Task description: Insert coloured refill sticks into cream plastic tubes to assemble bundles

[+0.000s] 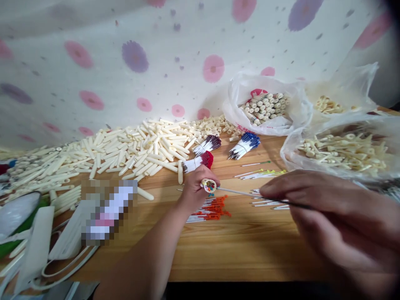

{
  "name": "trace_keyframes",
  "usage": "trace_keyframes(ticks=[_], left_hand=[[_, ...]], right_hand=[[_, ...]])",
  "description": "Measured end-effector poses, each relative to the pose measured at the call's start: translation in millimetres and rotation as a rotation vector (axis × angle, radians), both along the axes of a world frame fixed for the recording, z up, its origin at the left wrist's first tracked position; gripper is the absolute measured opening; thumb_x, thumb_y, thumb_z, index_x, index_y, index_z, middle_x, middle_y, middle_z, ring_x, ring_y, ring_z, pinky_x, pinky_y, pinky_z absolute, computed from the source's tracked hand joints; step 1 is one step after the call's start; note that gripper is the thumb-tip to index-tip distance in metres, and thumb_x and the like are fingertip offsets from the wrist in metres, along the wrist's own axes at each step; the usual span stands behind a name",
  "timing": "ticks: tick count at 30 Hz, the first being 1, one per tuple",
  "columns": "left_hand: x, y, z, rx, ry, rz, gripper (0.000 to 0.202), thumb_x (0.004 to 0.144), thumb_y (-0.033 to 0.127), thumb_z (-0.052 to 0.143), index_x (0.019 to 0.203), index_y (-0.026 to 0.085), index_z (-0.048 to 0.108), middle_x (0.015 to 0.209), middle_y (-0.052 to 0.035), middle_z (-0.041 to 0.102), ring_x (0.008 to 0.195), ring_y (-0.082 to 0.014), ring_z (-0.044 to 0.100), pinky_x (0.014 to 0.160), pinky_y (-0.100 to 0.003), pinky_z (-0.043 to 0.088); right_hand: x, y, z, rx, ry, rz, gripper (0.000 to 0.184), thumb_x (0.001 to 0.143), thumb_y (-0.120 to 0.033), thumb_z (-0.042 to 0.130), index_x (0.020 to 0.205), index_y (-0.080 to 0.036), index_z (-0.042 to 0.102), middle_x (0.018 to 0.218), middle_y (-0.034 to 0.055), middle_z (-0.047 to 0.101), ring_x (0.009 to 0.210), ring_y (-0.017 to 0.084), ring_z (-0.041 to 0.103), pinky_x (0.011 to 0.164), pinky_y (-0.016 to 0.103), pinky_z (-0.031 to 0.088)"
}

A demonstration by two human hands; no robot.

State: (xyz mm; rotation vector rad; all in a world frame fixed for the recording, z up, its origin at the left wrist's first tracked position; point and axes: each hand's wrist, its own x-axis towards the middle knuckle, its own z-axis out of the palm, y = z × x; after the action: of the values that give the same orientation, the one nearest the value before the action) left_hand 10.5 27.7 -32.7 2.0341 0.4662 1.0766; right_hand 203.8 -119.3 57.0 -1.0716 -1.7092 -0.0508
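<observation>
My left hand point(197, 185) is closed around a cream pen barrel point(208, 185), its open end facing me with several coloured pieces showing inside. Between the fingers of my right hand point(337, 216) is a thin pen refill point(240, 192), white toward the barrel and dark toward the hand. The refill's far end reaches the barrel's mouth; whether it is inside I cannot tell. Just below my left hand lie refills with orange ends point(215, 208). White refills point(271, 203) lie beside my right fingertips, with yellow-ended refills point(262, 173) behind them.
Cream pen tubes point(150, 146) are heaped along the back. Bundles of red-ended point(200, 161), dark-ended point(208, 143) and blue-ended refills point(245, 146) stand nearby. Plastic bags of pen parts point(265, 108) point(346, 152) sit right. A white power strip point(73, 231) and blurred-out object point(109, 212) lie left.
</observation>
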Motion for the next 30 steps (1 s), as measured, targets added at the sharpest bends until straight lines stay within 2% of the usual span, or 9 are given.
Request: trace_keyframes(ticks=[2,4,9,13,24,27,30], left_hand=[[1,0,-2.1,0.020,0.026,-0.025,0.008,0.082,0.023,0.062,0.077,0.017,0.064,0.072,0.0002,0.055,0.070,-0.0128,0.053,0.067,-0.027,0.043],[1,0,-2.9,0.038,0.048,-0.045,0.006,0.082,0.021,0.062,0.078,0.017,0.064,0.073,0.0004,0.055,0.070,-0.0125,0.053,0.067,-0.027,0.043],[2,-1,-1.9,0.042,0.070,-0.069,0.004,0.082,0.019,0.062,0.079,0.018,0.064,0.074,0.0002,0.055,0.070,-0.0125,0.053,0.066,-0.027,0.043],[4,-4,0.2,0.009,0.059,-0.091,0.004,0.081,0.017,0.062,0.078,0.018,0.065,0.073,-0.0002,0.054,0.069,-0.0128,0.053,0.064,-0.027,0.043],[0,-2,-4.5,0.053,0.138,-0.044,0.006,0.082,0.022,0.062,0.079,0.018,0.066,0.074,-0.0004,0.052,0.070,-0.0128,0.052,0.065,-0.026,0.042],[-1,-3,-2.1,0.082,0.149,-0.015,0.011,0.083,0.027,0.061,0.083,0.018,0.066,0.077,-0.0019,0.053,0.073,-0.0142,0.053,0.067,-0.027,0.042],[-3,-5,4.4,0.118,0.163,0.024,0.036,0.077,0.049,0.063,0.094,0.017,0.065,0.086,-0.0054,0.052,0.083,-0.0190,0.053,0.073,-0.031,0.044]], right_hand=[[-4,0,4.6,-0.017,-0.157,0.064,0.012,0.083,-0.019,0.059,0.091,-0.024,0.066,0.082,0.0031,0.073,0.074,0.017,0.069,0.064,0.025,0.058],[-6,2,6.0,-0.001,-0.219,0.071,0.010,0.083,-0.018,0.059,0.088,-0.023,0.066,0.083,0.0030,0.073,0.075,0.016,0.069,0.069,0.022,0.058],[-11,8,0.4,0.067,-0.207,0.081,0.010,0.081,-0.011,0.060,0.088,-0.018,0.064,0.084,0.0048,0.073,0.080,0.014,0.069,0.076,0.020,0.057],[-15,17,-6.5,0.099,-0.192,0.142,0.013,0.079,-0.008,0.061,0.089,-0.015,0.062,0.082,0.0064,0.072,0.079,0.013,0.068,0.073,0.021,0.057],[-20,23,-15.7,0.068,-0.185,0.097,0.015,0.080,-0.008,0.059,0.092,-0.018,0.061,0.080,0.0055,0.071,0.075,0.014,0.067,0.067,0.024,0.056],[-22,29,-24.1,0.062,-0.198,0.072,0.020,0.080,-0.009,0.059,0.096,-0.021,0.062,0.085,0.0055,0.070,0.077,0.016,0.067,0.067,0.026,0.056],[-23,37,-38.6,0.017,-0.179,0.034,0.023,0.081,-0.009,0.058,0.100,-0.021,0.063,0.089,0.0067,0.066,0.080,0.016,0.064,0.067,0.029,0.054]])
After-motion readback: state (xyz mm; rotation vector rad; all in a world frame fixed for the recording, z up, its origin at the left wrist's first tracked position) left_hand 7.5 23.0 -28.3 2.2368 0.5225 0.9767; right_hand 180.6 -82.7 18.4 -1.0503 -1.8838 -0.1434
